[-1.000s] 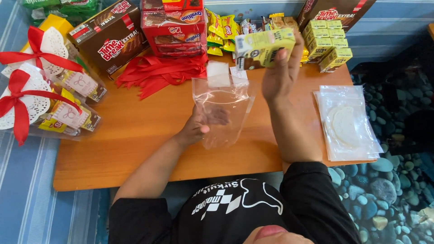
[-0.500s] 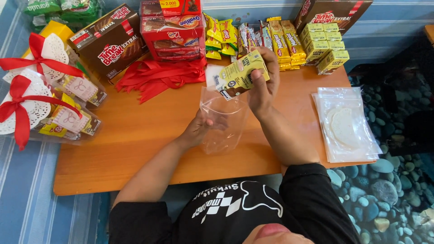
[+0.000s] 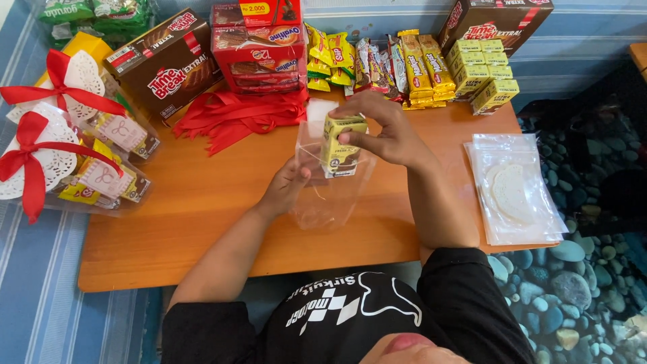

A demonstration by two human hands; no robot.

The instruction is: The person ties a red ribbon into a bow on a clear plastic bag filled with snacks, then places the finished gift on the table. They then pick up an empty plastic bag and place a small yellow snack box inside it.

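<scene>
Upright, the yellow carton (image 3: pixel 342 145) sits gripped in the right hand (image 3: pixel 391 138) fingers, while left hand (image 3: pixel 286 189) fingers pinch the clear bag (image 3: pixel 323 202).

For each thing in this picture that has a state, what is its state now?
Clear bag: open at the top, held upright by the left hand.
Yellow drink carton: upright, gripped by the right hand, partly inside the bag.
Gift packs: filled, tied with red ribbons.
Red ribbons: loose, in a pile.
Empty bags: flat, stacked.
</scene>
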